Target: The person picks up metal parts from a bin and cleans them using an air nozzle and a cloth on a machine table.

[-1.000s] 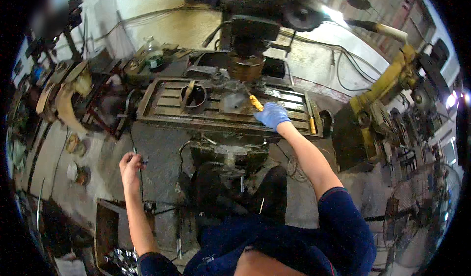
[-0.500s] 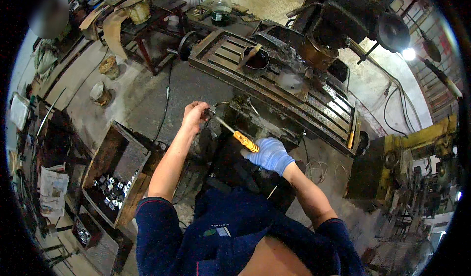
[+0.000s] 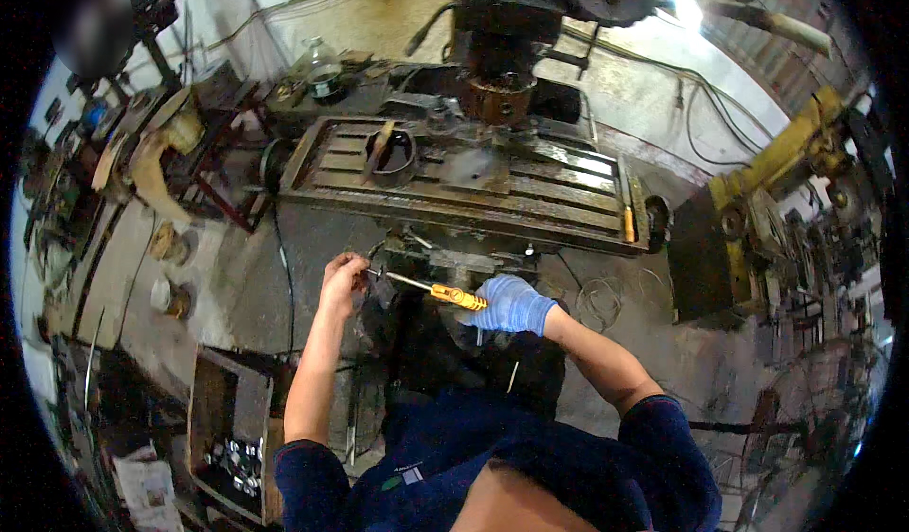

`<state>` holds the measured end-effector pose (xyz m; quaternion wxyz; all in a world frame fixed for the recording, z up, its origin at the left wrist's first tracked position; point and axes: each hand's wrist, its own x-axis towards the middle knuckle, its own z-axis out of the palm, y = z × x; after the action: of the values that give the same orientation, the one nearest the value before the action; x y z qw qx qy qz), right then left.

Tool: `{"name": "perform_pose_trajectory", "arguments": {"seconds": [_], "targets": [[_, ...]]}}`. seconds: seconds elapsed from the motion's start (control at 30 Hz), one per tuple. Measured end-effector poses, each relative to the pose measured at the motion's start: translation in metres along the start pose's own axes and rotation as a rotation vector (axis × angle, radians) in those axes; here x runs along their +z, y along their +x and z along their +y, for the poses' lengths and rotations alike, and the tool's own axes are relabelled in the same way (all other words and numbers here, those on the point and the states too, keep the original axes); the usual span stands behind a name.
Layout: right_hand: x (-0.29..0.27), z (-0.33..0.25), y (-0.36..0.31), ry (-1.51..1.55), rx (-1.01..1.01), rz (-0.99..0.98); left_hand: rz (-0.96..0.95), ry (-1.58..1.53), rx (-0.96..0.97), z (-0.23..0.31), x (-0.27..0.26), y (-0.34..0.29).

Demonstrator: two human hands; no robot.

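Observation:
My gloved right hand (image 3: 514, 305), in a blue knit glove, grips a screwdriver-like tool by its yellow handle (image 3: 458, 296). Its thin metal shaft (image 3: 407, 280) points left toward my bare left hand (image 3: 345, 274). The fingers of that hand are closed in a pinch around a small metal piece (image 3: 375, 273) at the tool's tip; its shape is mostly hidden. Both hands are held in front of my body, short of the slotted machine table (image 3: 331, 186).
On the machine table stand a dark pot (image 3: 392, 161) with a brush across it and, at right, a yellow-handled tool (image 3: 628, 220). A wooden box (image 3: 213, 395) at lower left holds several shiny metal parts (image 3: 237, 464). Behind are a bottle (image 3: 323, 73) and the machine head (image 3: 502, 35).
The view has turned, so the machine table now lies more level and the box lower. The tool slants less steeply. Both hands keep their grip.

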<state>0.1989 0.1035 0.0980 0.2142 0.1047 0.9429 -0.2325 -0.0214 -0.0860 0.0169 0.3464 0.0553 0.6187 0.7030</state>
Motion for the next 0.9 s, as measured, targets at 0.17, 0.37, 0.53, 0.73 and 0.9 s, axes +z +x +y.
{"name": "perform_pose_trajectory", "arguments": {"seconds": [0.17, 0.37, 0.53, 0.73, 0.9], "targets": [[-0.01, 0.036, -0.027, -0.034, 0.074, 0.136, -0.102, 0.221, 0.089, 0.022, 0.06, 0.01], [-0.08, 0.084, -0.031, -0.04, 0.5, 0.47, -0.056, 0.96, 0.728, 0.048, 0.144, 0.054], [-0.1, 0.106, -0.015, 0.005, 0.551, 0.513, 0.091, 1.157, 0.796, 0.061, 0.221, 0.091], [-0.076, 0.138, -0.033, 0.371, 0.188, 0.743, 0.05, 1.057, 0.663, 0.051, 0.222, 0.113], [-0.031, 0.146, -0.029, 0.616, 0.086, 0.746, -0.233, 0.881, 0.575, 0.042, 0.21, 0.125]]}}
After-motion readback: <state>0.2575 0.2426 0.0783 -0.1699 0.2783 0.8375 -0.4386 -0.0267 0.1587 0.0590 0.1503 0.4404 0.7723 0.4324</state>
